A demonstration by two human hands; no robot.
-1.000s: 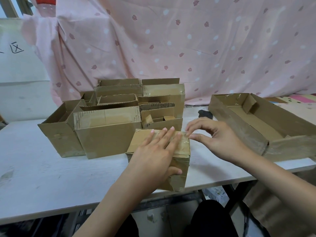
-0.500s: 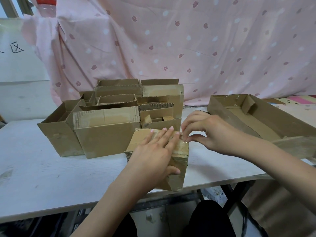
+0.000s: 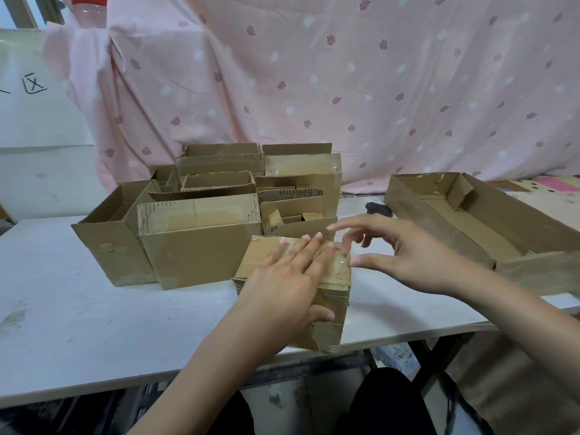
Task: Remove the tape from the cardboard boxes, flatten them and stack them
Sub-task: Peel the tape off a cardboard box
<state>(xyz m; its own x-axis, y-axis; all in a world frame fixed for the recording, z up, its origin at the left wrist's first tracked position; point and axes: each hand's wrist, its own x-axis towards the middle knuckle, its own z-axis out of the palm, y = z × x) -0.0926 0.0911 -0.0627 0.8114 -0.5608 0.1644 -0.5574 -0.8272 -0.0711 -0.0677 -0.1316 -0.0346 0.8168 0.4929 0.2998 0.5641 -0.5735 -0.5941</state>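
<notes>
I see the bench (image 3: 78, 324), then the box (image 3: 329, 296) at its near edge. My left hand (image 3: 282, 287) presses flat on top; my right hand (image 3: 405, 255), fingers apart, holds nothing beside the tape (image 3: 337, 265). Tugging sideways could drag the box off that edge.

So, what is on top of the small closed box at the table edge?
The left hand lies flat on the small box, and shiny clear tape covers its right side. The hand hides the rest of the top.
</notes>
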